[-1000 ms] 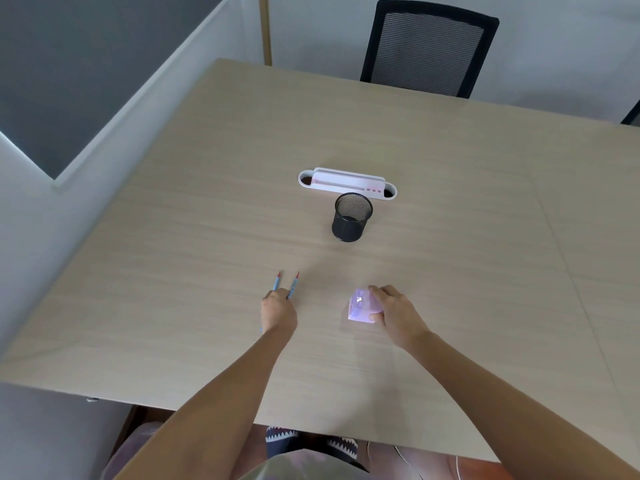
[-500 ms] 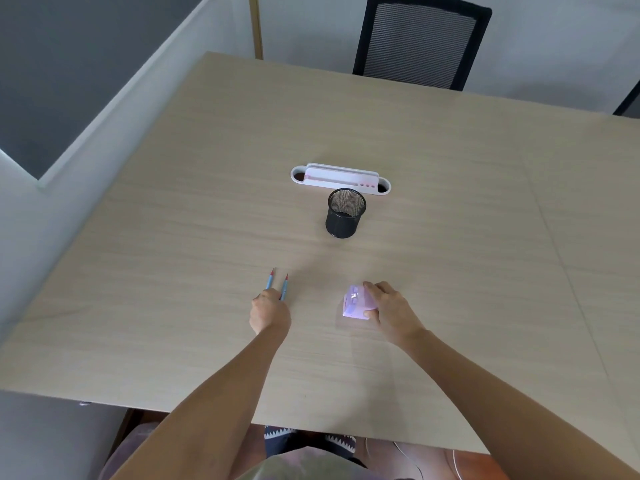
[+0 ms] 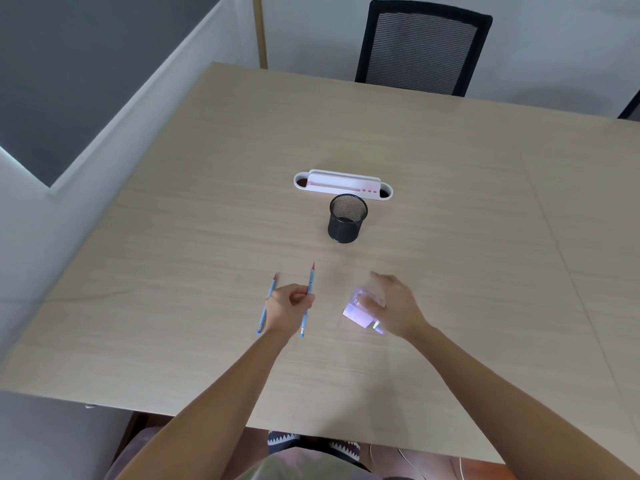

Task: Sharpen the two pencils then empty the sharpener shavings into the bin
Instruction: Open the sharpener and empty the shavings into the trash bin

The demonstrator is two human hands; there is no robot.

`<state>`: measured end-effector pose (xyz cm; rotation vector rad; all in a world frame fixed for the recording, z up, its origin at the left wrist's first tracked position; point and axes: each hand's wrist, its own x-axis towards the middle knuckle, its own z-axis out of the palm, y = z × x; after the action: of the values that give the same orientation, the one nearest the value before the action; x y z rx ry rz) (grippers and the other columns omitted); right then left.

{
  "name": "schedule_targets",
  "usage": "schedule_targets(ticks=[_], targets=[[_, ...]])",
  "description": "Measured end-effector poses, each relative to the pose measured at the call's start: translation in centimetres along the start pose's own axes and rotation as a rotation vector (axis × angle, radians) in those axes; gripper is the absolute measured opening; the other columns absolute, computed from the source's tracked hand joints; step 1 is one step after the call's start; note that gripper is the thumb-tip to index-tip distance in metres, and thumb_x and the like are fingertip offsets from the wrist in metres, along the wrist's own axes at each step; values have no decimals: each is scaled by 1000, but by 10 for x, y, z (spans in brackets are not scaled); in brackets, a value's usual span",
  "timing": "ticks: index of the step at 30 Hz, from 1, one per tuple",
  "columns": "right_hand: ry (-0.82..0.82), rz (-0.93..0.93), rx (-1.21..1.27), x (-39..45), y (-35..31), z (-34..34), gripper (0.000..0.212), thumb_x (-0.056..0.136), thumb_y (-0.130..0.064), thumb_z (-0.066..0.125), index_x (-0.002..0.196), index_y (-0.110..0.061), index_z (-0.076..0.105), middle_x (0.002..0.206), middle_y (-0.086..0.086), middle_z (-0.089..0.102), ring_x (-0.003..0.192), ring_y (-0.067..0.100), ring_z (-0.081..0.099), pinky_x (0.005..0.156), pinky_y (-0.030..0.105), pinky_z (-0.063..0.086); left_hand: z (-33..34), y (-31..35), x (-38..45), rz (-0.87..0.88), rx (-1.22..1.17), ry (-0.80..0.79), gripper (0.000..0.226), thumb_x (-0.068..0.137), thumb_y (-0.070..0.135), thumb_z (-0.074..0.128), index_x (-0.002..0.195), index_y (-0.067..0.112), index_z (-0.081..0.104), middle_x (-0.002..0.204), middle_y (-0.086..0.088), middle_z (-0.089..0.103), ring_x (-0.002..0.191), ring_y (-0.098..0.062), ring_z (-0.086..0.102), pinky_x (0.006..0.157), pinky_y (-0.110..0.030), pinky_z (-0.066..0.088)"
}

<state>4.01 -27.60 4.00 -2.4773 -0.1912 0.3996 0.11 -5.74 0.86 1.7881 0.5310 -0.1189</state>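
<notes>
Two blue pencils with red tips are on the wooden table (image 3: 450, 202). My left hand (image 3: 289, 306) pinches the right pencil (image 3: 310, 282), which tilts up off the surface. The left pencil (image 3: 269, 299) lies flat beside that hand, partly hidden by it. My right hand (image 3: 391, 306) grips a pale purple translucent sharpener (image 3: 356, 311), blurred by motion. A black mesh bin (image 3: 347, 218) stands upright further back, in front of both hands.
A white oblong desk tray (image 3: 343, 185) sits just behind the mesh bin. A black mesh-backed chair (image 3: 420, 46) stands at the far edge. A grey wall panel runs along the left side of the table.
My left hand closed on the right pencil and lifted it, so the two pencils now spread apart. My right hand picked the sharpener up off the table.
</notes>
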Motion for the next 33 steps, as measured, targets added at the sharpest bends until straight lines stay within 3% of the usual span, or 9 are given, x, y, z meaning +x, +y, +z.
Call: schedule_targets(ticks=[4, 7, 10, 20, 24, 27, 29, 31, 33], targets=[[55, 160, 395, 22, -31, -10, 32, 81, -38, 68, 108, -20, 64, 108, -4, 62, 103, 16, 56, 86, 27, 44, -3, 15, -15, -26, -120, -129, 14, 83, 4, 65, 78, 15, 71, 68, -4, 65, 68, -17, 61, 70, -34, 56], [-61, 197, 589, 30, -55, -7, 36, 72, -29, 79, 99, -7, 68, 100, -5, 67, 88, 15, 61, 69, 25, 48, -3, 23, -24, 0, -133, -188, 16, 83, 5, 66, 77, 18, 71, 67, -3, 66, 67, -15, 62, 67, -30, 54], [-92, 183, 595, 32, -67, -1, 28, 68, -28, 82, 87, -9, 72, 93, 1, 70, 83, 16, 64, 55, 22, 45, -4, 25, -29, 10, -111, -198, 19, 82, 5, 67, 74, 22, 71, 64, 1, 67, 66, -15, 63, 62, -26, 54], [-2, 278, 486, 43, -70, 2, 11, 72, -20, 77, 73, -9, 75, 62, -3, 65, 54, 5, 53, 50, 18, 38, -5, 18, -36, 20, -4, -190, 19, 78, 10, 70, 72, 28, 71, 67, -2, 70, 66, -17, 65, 64, -29, 53], [213, 329, 437, 50, -63, -4, 20, 77, -23, 72, 65, -8, 68, 59, 3, 58, 52, 15, 49, 48, 21, 37, -5, 17, -35, 13, 6, -185, 17, 79, 10, 70, 74, 27, 71, 68, -1, 71, 67, -16, 66, 63, -26, 53], [414, 401, 296, 53, -49, -13, 43, 85, -35, 60, 51, -11, 48, 64, 8, 56, 68, 28, 55, 60, 27, 39, -8, 15, -33, 1, 18, -164, 14, 79, 9, 70, 74, 23, 71, 67, -2, 70, 64, -13, 64, 62, -25, 52], [443, 488, 206, 50, -36, -17, 48, 90, -47, 47, 58, -12, 49, 73, 11, 57, 81, 34, 58, 74, 37, 44, -10, 10, -30, -18, 44, -112, 10, 78, 9, 71, 76, 19, 72, 67, -1, 71, 62, -11, 64, 64, -26, 52], [364, 556, 148, 45, -24, -14, 52, 93, -53, 33, 86, -7, 56, 89, 15, 61, 94, 36, 57, 82, 42, 44, -13, 4, -24, -36, 124, -5, 5, 77, 11, 72, 77, 16, 72, 68, 0, 72, 62, -10, 65, 64, -24, 50], [220, 554, 161, 39, -15, -3, 56, 93, -55, 29, 110, -5, 49, 104, 17, 61, 103, 37, 55, 86, 42, 44, -16, -1, -15, -69, 243, 113, 3, 77, 15, 73, 80, 17, 72, 73, -1, 73, 67, -13, 65, 63, -23, 48]])
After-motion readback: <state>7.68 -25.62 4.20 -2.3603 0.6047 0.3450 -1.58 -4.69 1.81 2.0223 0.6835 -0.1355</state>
